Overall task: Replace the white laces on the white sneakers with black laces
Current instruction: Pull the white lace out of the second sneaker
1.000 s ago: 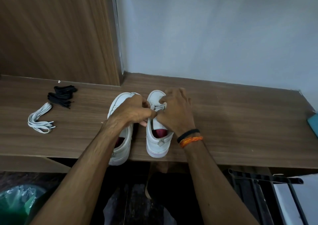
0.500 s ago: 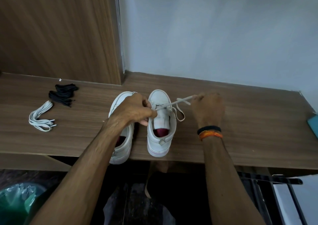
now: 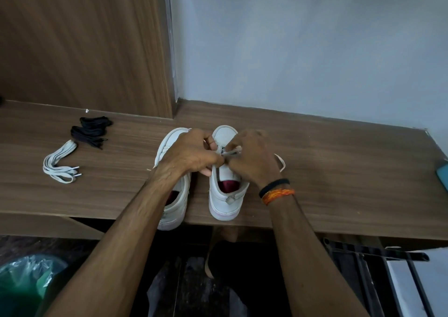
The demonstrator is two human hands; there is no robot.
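Observation:
Two white sneakers stand side by side on a wooden shelf (image 3: 339,171), toes pointing away. My left hand (image 3: 191,154) lies over the left sneaker (image 3: 175,210) and grips the upper edge of the right sneaker (image 3: 225,195) near its eyelets. My right hand (image 3: 252,159) pinches the white lace (image 3: 230,151) still threaded near the toe of the right sneaker; a loop of that lace shows past my wrist (image 3: 281,164). A removed white lace (image 3: 60,166) lies bundled at the left, with the black laces (image 3: 91,131) behind it.
A wooden panel (image 3: 84,45) rises behind the left part of the shelf, a grey wall (image 3: 303,45) behind the right. A teal object (image 3: 442,176) sits at the shelf's right end. Below are a green plastic-lined bin (image 3: 21,282) and a black rack (image 3: 375,263).
My right hand pulled the white lace out to the right, then came back to the eyelets of the right sneaker. My left hand stayed on the shoe.

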